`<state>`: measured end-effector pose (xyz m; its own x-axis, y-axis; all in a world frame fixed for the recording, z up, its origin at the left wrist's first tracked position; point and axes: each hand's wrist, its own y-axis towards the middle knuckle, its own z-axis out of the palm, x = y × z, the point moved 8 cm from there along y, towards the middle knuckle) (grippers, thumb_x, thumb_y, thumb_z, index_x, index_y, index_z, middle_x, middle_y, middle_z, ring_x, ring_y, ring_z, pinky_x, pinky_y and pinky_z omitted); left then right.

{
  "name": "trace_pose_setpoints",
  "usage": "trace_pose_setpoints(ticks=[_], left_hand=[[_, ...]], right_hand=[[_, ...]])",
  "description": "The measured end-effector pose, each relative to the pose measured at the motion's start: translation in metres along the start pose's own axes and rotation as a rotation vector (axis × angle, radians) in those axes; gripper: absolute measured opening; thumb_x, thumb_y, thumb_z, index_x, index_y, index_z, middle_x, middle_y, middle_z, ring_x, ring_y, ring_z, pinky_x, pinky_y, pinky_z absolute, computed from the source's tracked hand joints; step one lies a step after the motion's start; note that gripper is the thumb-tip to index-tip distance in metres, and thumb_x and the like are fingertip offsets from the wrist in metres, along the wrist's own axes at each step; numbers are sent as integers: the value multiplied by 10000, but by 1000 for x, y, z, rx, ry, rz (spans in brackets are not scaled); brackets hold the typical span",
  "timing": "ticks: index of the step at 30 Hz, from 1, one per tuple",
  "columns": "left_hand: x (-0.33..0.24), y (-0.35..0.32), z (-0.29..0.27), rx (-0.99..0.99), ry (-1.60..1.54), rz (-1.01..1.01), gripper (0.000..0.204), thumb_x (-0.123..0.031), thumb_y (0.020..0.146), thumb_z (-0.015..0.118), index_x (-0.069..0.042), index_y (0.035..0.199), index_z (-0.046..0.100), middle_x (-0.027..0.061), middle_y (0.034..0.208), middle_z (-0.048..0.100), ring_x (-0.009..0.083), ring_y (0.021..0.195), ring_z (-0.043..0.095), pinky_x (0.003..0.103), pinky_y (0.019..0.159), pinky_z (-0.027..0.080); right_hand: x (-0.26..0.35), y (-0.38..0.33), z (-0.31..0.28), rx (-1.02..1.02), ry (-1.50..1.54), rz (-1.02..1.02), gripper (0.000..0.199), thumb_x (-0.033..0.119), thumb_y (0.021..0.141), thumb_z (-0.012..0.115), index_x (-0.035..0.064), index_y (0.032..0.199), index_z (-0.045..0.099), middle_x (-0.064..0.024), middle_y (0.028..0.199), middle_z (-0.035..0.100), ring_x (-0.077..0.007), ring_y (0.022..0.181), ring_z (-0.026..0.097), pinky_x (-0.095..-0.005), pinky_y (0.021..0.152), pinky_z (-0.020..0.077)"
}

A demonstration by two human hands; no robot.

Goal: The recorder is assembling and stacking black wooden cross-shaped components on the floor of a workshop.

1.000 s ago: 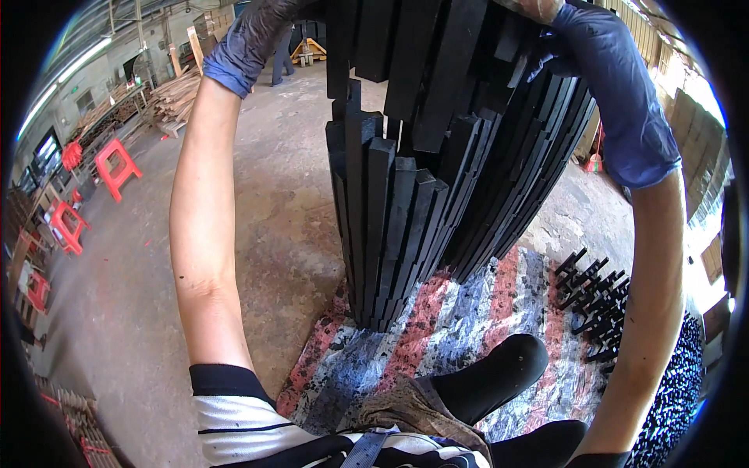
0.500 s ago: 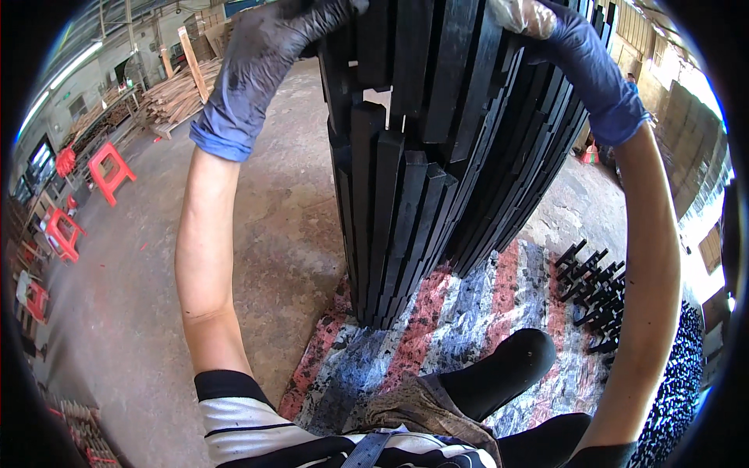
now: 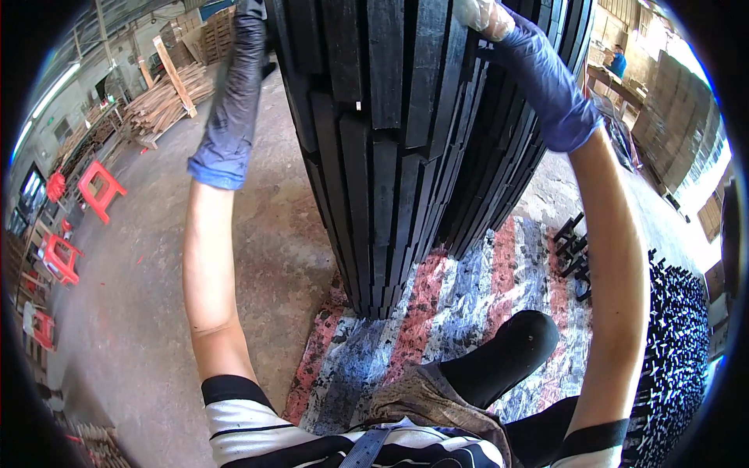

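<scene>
Here, a tall bundle of black slats (image 3: 398, 156) is stood on end on a striped red and grey mat (image 3: 468, 312), just beyond the person's dark boot (image 3: 503, 363). The long axis of the slats runs upright, from the mat toward the top of the view, and the foot of the bundle lies in the middle of the scene, between the two raised arms. The bundle is flanked on both sides. The left hand (image 3: 248, 47), in a dark grey glove, is laid flat along the bundle's left face high up, the fingers stretched along the slats rather than curled; whether anything is clasped cannot be told, since the fingertips are cut off at the upper rim. The right hand (image 3: 511, 39), in a blue glove, is bent over the bundle's upper right side, the fingers pressed against the slats. Both hands are in touch with the bundle, the right one somewhat nearer its centre line. Farther out, a heap of loose black sticks (image 3: 679, 327) is seen at the right, red stools (image 3: 97, 187) at the left, and stacked pale timber (image 3: 164, 97) at the far left.
</scene>
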<state>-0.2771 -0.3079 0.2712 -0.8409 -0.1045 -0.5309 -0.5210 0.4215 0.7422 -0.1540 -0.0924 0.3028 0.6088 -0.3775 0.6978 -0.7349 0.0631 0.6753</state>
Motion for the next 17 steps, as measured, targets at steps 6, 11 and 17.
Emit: trace_pose_setpoints(ticks=[6, 11, 17], left_hand=[[13, 5, 26, -65, -221, 39, 660, -584, 805, 476, -75, 1226, 476, 75, 1059, 570, 160, 945, 540, 270, 856, 400], [21, -5, 30, -126, -352, 20, 669, -588, 805, 471, -86, 1248, 454, 83, 1118, 550, 168, 1000, 529, 273, 895, 388], [7, -22, 34, -123, -425, -56, 712, -607, 813, 422, -96, 1305, 367, 81, 1247, 457, 179, 1142, 427, 281, 986, 306]], right_hand=[[-2, -8, -15, -54, -183, -41, 463, 472, 821, 544, 60, 1030, 563, 51, 882, 538, -40, 832, 474, -200, 745, 378], [-57, -15, -31, 64, -150, -133, 425, 431, 855, 497, 71, 1078, 541, -23, 996, 561, -129, 939, 531, -290, 873, 414], [-75, -28, -17, 12, -293, -94, 725, 615, 763, 501, 108, 1275, 424, -93, 1155, 523, -202, 1100, 480, -347, 976, 347]])
